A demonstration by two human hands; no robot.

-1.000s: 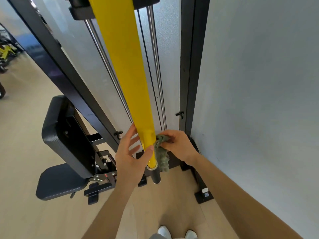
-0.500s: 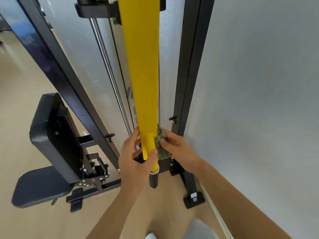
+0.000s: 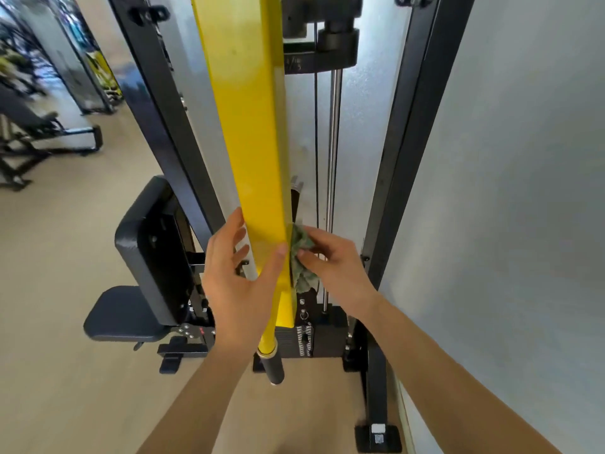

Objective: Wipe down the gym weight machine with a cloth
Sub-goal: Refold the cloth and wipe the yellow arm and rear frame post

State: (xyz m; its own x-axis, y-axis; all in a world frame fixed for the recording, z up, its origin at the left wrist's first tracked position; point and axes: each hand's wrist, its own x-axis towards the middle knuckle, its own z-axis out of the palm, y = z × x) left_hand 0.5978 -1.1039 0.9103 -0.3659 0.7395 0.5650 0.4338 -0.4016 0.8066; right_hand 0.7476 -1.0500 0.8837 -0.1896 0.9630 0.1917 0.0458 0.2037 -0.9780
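Observation:
A long yellow lever arm (image 3: pixel 252 152) of the weight machine hangs down the middle of the view and ends in a black grip (image 3: pixel 274 368). My left hand (image 3: pixel 237 283) wraps the arm's lower part, thumb across its front face and fingers behind its left edge. My right hand (image 3: pixel 334 263) pinches a crumpled green cloth (image 3: pixel 302 257) and presses it against the arm's right edge. Behind stand the black frame posts (image 3: pixel 389 191), chrome guide rods (image 3: pixel 332 191) and the weight stack (image 3: pixel 304 339).
A black padded seat and backrest (image 3: pixel 147 257) sit at the lower left of the machine. A pale wall (image 3: pixel 507 208) runs close on the right. Wooden floor (image 3: pixel 59 257) spreads to the left, with other gym equipment (image 3: pixel 36 132) at the far left.
Both hands have slid up the yellow arm with the cloth, away from the black grip. The view has lifted and shows the top of the weight carriage.

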